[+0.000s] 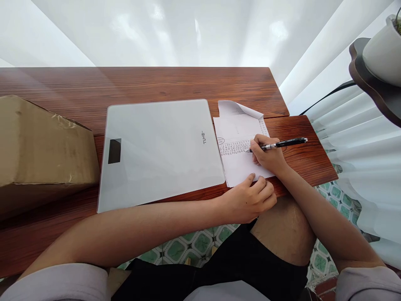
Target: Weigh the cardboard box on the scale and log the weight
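A black pen [283, 143] is gripped in my right hand [268, 154], its tip touching the paper at the end of handwritten rows. The white paper [239, 169] lies on the table in a small stack, and its top sheets curl back at the far edge. Rows of small characters cross its middle, with an oval mark at their left. My left hand [250, 198] rests palm down at the paper's near edge, fingers bent and slightly apart, nothing seen in it. Left of the paper lies a flat white glass scale [159, 146] with a dark display window.
A cardboard box [46, 146] stands at the left on the brown wooden table [163, 85]. White curtains [354, 121] hang behind and to the right. At the upper right, a dark shelf [360, 54] carries a white plant pot [384, 54].
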The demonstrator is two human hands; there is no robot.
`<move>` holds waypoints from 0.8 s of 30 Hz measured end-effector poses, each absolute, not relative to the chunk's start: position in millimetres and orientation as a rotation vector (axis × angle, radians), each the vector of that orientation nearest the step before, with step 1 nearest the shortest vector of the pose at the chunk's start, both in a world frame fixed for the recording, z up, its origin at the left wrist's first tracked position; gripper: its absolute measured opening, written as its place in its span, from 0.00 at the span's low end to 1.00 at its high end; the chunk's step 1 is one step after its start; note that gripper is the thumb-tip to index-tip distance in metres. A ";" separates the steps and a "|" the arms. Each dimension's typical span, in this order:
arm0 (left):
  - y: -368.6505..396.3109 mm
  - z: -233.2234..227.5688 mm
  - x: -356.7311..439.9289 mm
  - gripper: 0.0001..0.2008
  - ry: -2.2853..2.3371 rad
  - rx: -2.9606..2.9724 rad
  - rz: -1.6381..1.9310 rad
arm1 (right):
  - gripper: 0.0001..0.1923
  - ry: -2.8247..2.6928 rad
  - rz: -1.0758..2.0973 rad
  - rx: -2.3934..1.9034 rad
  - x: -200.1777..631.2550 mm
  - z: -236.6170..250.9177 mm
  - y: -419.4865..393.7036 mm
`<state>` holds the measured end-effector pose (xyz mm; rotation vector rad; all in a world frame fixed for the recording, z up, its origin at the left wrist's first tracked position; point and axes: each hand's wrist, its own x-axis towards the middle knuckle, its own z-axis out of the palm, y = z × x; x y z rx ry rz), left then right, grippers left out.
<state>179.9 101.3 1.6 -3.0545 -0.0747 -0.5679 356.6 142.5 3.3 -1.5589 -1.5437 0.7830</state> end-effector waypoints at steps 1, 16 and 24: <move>101.3 1.6 180.0 0.17 -0.073 -3.057 -0.560 | 0.18 -1.550 0.778 -1.557 356.4 3.2 142.8; 102.0 5.2 179.6 0.17 -0.073 -3.003 -0.523 | 0.19 -1.302 0.402 -1.468 376.0 7.8 146.5; 102.9 3.3 180.4 0.13 0.011 -2.806 -0.726 | 0.08 -1.621 0.134 -1.457 365.6 10.4 152.7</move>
